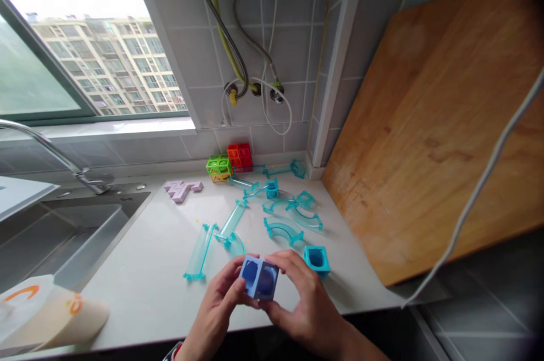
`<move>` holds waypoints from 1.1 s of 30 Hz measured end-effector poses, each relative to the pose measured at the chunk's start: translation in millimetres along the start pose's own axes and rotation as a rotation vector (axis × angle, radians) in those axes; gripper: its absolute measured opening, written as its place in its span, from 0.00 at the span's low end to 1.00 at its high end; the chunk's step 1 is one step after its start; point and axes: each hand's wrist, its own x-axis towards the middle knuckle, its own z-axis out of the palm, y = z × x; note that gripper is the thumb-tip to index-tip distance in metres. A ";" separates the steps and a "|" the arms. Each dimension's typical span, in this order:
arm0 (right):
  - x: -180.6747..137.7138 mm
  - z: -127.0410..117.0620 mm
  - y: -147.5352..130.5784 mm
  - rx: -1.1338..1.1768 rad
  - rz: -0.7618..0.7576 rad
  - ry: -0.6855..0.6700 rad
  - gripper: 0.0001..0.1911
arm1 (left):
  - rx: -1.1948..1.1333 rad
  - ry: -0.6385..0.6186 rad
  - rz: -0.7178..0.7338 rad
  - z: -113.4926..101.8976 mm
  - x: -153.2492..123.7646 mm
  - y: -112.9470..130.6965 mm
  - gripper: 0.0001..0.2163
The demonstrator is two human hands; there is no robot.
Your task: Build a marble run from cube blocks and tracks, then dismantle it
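Observation:
A blue hollow cube block [259, 278] with rounded openings is held above the counter's front edge, two of its faces toward me. My left hand [224, 297] grips its left side, thumb on the front. Against its right side are the fingers and thumb of my right hand [306, 300]. Just beyond my right hand sits a teal cube block [317, 260] with a round opening. Clear teal track pieces lie beyond: a straight one [199, 253], another straight one [233, 219] and a curved one [283, 230].
Green and yellow cube blocks [219, 167] and red blocks [240, 157] stand by the wall. Lilac pieces [182, 189] lie left of them. A sink [140, 202] is at left, a paper bag [80, 318] at front left. A large wooden board [446, 123] leans at right, with a white cable [480, 185] before it.

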 end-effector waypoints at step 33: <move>-38.6 -38.8 80.7 1.054 0.617 0.412 0.20 | 0.631 0.055 0.311 37.2 19.0 -53.8 0.30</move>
